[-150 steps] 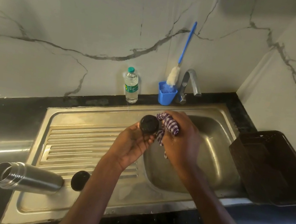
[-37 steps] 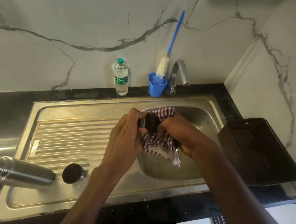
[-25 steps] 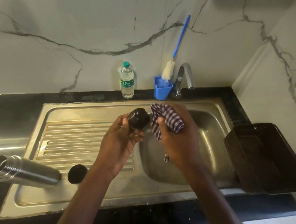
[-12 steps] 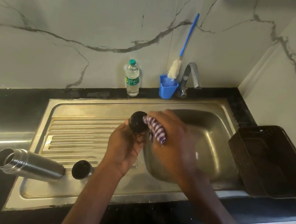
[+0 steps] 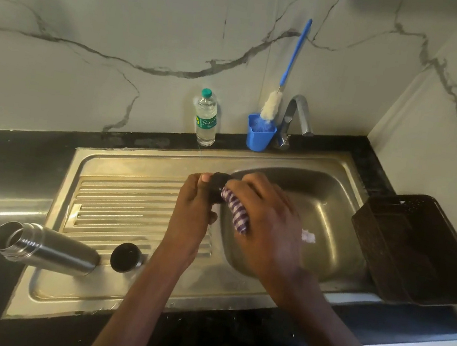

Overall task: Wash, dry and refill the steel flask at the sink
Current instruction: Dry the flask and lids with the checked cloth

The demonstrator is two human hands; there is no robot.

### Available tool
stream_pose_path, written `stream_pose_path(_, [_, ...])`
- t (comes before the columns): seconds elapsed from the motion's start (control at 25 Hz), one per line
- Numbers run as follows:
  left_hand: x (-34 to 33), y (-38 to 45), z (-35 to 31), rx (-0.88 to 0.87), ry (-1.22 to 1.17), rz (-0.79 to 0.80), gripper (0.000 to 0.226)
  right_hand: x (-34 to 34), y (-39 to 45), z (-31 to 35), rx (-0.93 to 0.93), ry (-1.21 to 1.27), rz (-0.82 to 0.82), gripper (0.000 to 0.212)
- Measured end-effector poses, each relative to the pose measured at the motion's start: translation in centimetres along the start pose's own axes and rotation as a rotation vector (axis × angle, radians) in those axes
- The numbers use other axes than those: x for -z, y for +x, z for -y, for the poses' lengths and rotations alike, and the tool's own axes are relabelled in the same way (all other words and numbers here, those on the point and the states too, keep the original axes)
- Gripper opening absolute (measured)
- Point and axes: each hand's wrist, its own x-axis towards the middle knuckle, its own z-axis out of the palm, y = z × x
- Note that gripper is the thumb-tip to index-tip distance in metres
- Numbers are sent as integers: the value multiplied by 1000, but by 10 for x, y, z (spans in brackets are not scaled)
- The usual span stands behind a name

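Note:
The steel flask (image 5: 46,247) lies on its side, open mouth to the left, at the near left corner of the sink's drainboard (image 5: 118,205). A black cap (image 5: 125,257) sits on the drainboard just right of it. Over the basin's left edge my left hand (image 5: 191,211) grips a second black flask lid (image 5: 217,186). My right hand (image 5: 267,221) grips a purple checked cloth (image 5: 235,211) and presses it against that lid. Most of the lid is hidden by my fingers and the cloth.
A water bottle (image 5: 207,117) with a green cap stands at the back wall. Beside it a blue cup (image 5: 259,136) holds a bottle brush (image 5: 285,73), next to the tap (image 5: 297,118). A dark basket (image 5: 420,250) sits right of the basin (image 5: 329,215).
My right hand has slid the cloth down along the lid, covering more of it. My left hand keeps the lid over the basin edge. The flask and loose cap have not moved.

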Motion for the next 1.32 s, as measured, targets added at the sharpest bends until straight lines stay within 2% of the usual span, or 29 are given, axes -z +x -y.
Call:
stream_pose_path(0.08, [1, 3, 2, -43, 73, -15, 42, -2, -5, 3, -1, 94, 17, 55])
stream_pose_path(0.16, [4, 7, 5, -93, 144, -21, 44, -6, 0, 3, -65, 198, -74, 53])
stream_pose_path(0.24, [5, 8, 6, -113, 173, -18, 44, -9, 5, -1, -96, 118, -148, 47])
stream_pose_path(0.32, [5, 6, 7, -65, 130, -12, 43, -10, 0, -5, -28, 84, -108, 42])
stream_pose_path(0.4, [6, 4, 9, -16, 76, -14, 45, -8, -6, -5, 40, 206, -46, 41])
stream_pose_path(0.44, [6, 4, 10, -28, 94, -13, 45, -7, -6, -4, 29, 278, -68, 43])
stream_pose_path(0.48, [6, 3, 11, -60, 130, 5, 44, -7, -4, -4, -6, 315, -121, 48])
stream_pose_path(0.56, [4, 2, 11, -118, 142, 38, 33, -9, 1, 0, -42, 185, -150, 64])
stream_pose_path(0.68, [2, -2, -1, -71, -13, 0, 12, -19, 0, 6, 71, -95, 103, 96])
stream_pose_path(0.76, [3, -2, -4, -61, -78, 18, 11, -26, -2, 7, 78, -85, 133, 108])
stream_pose_path(0.84, [3, -3, -6, -142, -30, 55, 21, -23, 3, 8, 41, -25, 98, 105])
stream_pose_path(0.92, [2, -5, -9, -286, 49, 87, 25, -8, 18, 12, -35, 87, 110, 85])
stream_pose_path(1.04, [-1, -10, -15, -484, 155, 71, 22, 24, 51, 12, -323, 432, 221, 56])
stream_pose_path(1.16, [-1, -12, -19, -702, 429, 5, 27, 48, 68, 2, -600, 765, 460, 48])
stream_pose_path(1.24, [-1, -12, -18, -839, 627, -7, 26, 54, 64, -7, -761, 917, 555, 41])
stream_pose_path(1.32, [-4, -13, -17, -876, 714, -26, 31, 48, 58, -16, -895, 1112, 623, 33])
